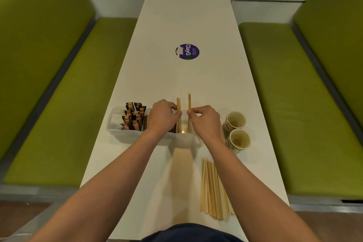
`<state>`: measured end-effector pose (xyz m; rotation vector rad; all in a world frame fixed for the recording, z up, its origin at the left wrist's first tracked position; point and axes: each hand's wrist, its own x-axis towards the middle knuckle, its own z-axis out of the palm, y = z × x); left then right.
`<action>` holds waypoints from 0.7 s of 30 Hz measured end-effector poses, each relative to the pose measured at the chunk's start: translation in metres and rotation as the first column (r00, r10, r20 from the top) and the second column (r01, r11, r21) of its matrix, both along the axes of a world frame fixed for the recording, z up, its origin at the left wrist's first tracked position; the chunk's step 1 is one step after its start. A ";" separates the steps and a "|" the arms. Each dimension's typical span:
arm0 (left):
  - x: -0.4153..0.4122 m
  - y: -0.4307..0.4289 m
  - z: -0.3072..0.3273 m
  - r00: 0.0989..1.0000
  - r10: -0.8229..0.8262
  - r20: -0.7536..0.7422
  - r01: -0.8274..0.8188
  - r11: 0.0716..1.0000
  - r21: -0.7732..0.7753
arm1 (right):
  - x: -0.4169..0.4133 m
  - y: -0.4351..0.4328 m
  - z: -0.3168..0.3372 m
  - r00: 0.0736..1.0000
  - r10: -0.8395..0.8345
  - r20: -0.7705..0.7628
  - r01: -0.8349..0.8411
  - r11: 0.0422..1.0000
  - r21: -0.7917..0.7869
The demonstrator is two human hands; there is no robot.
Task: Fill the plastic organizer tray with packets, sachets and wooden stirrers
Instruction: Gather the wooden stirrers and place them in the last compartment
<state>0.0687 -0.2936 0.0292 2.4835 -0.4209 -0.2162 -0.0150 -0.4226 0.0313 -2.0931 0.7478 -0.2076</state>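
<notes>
two hands (163, 117) (205, 120) each pinch upright stirrers (179, 104); two cups (235, 120).

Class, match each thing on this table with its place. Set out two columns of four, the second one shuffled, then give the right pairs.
1 dark sachets
2 paper cups
3 loose wooden stirrers
4 purple sticker

A flat on the table, towards its near edge
B upright in the left part of the tray
C mid-table, beyond the tray
D just right of the tray

Pairs: 1-B, 2-D, 3-A, 4-C
</notes>
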 end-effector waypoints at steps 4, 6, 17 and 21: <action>0.000 0.000 0.004 0.998 -0.055 0.021 0.053 0.994 0.092 | -0.001 0.003 -0.003 0.998 0.032 -0.048 -0.039 0.984 -0.171; -0.001 -0.001 0.007 0.997 -0.071 0.040 0.065 0.989 0.131 | -0.002 0.003 -0.004 0.995 0.046 -0.086 -0.063 0.976 -0.206; -0.042 0.010 0.029 0.984 -0.007 0.177 0.009 1.000 -0.013 | -0.066 0.001 0.038 0.993 0.093 0.068 -0.082 0.986 -0.142; -0.094 0.015 0.031 0.998 -0.054 0.019 0.056 0.989 -0.134 | -0.135 -0.015 0.040 0.996 0.092 -0.008 -0.092 0.994 -0.060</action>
